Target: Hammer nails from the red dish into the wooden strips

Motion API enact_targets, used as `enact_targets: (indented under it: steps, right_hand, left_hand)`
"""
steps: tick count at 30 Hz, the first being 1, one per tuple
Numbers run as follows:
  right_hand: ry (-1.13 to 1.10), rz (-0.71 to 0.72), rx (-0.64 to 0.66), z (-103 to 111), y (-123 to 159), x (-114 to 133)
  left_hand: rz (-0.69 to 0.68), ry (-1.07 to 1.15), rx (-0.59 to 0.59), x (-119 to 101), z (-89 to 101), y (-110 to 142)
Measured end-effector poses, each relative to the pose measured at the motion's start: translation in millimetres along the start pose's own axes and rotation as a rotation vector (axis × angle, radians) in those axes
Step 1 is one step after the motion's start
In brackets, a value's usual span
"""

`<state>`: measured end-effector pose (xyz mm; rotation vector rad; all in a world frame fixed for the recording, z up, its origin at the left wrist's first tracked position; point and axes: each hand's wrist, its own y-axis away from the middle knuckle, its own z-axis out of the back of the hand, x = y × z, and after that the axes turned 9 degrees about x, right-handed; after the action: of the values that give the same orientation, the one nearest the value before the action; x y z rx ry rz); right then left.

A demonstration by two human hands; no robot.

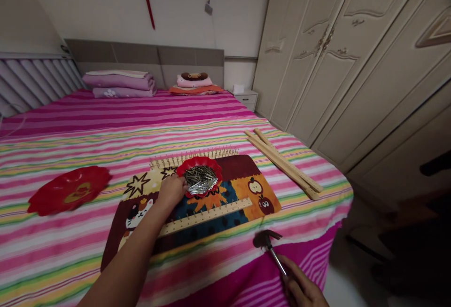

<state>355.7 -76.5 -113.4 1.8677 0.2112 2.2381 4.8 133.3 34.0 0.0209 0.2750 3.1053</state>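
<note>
My right hand (pixel 299 281) is wrapped around the handle of a claw hammer (pixel 276 257), its head raised over the near edge of the bed. My left hand (pixel 172 190) is closed at the left rim of a red scalloped bowl (pixel 181 169) full of loose nails (pixel 200 178); its fingertips are partly hidden, so what they pinch does not show. In front of the bowl lies a wooden strip (pixel 211 213) with nails standing along it. Behind the bowl is another strip (pixel 165 162) with rows of upright nails. Both bowl and near strip rest on a patterned mat (pixel 243 168).
Several bare wooden strips (pixel 282 161) lie crossed to the right. A red leaf-edged tray (pixel 77 187) sits on the left of the striped bedspread (pixel 141 133). Folded bedding (pixel 120 83) is stacked by the headboard (pixel 141 55). A wardrobe (pixel 327 62) stands along the right.
</note>
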Motion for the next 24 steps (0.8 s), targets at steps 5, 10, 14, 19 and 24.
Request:
enact_targets:
  steps: [5, 10, 14, 19, 24]
  right_hand:
    - [0.059, 0.019, -0.016, 0, 0, 3]
    - [0.059, 0.040, -0.002, 1, -2, -3]
    - [0.086, 0.059, -0.011, 1, -1, -3]
    - [0.080, 0.048, -0.013, 2, 1, 9]
    - [0.103, -0.002, 0.084, 10, 3, 15]
  left_hand:
    - [0.036, -0.017, 0.037, -9, -1.8, -7]
    - [0.065, 0.032, 0.062, -10, 1.7, -10]
    - [0.053, 0.123, 0.048, 3, 8.6, -2]
    - [0.017, 0.604, 0.013, 20, 11.7, 17]
    - [0.043, 1.274, 0.002, 28, 7.8, 43]
